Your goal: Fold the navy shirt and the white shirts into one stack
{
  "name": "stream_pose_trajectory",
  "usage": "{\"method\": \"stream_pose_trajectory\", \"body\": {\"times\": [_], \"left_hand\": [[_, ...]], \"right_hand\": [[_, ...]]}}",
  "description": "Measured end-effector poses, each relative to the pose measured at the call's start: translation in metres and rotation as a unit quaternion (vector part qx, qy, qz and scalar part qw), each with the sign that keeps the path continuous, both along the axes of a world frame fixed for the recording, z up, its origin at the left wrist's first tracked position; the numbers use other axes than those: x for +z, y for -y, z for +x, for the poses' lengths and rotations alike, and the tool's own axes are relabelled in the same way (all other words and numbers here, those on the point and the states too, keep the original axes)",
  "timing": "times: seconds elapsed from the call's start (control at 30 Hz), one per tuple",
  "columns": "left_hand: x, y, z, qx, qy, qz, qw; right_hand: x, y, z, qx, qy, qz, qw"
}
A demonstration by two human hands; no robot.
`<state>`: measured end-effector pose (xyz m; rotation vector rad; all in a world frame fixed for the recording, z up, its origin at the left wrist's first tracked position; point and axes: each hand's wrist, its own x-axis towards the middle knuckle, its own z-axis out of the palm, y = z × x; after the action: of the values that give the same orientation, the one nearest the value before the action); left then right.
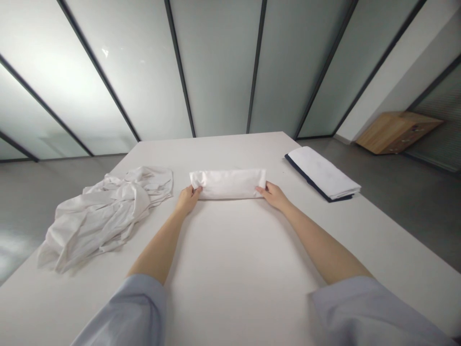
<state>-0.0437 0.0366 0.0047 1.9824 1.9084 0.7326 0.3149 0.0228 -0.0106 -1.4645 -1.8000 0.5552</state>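
A folded white cloth (230,184) forms a long, narrow bundle at the middle of the table. My left hand (188,198) pinches its left end, thumb on the near face and fingers behind. At the opposite end my right hand (274,194) grips the cloth the same way, with the thumb in front. The fingers behind the bundle are partly hidden. Its lower edge is at or just above the tabletop; I cannot tell which.
A crumpled white cloth (104,211) spreads over the white table's (237,269) left side. On the right lies a folded white cloth (320,168) on top of a dark navy one (306,179). Frosted glass panels (219,67) stand behind; a wooden cabinet (385,132) is at far right.
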Motion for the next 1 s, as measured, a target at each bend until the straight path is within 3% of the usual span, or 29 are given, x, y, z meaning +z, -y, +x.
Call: {"method": "stream_pose_trajectory", "body": {"times": [0.3,0.6,0.73,0.87,1.0], "left_hand": [[-0.001,0.002,0.004,0.018,0.032,-0.002,0.999],[-0.001,0.003,0.012,0.047,-0.003,-0.007,0.999],[0.006,0.012,0.013,0.059,-0.057,0.065,0.995],[0.022,0.022,0.024,0.009,-0.102,0.179,0.979],[0.033,0.017,0.06,-0.093,-0.135,0.151,0.975]], "right_hand": [[-0.006,-0.003,-0.006,-0.087,0.043,0.007,0.995],[-0.011,-0.005,-0.006,-0.104,0.111,0.021,0.988],[-0.01,-0.002,-0.002,-0.112,0.134,0.114,0.978],[0.006,0.002,-0.014,-0.097,0.165,0.194,0.962],[0.028,-0.006,-0.053,-0.024,0.235,0.155,0.959]]}}
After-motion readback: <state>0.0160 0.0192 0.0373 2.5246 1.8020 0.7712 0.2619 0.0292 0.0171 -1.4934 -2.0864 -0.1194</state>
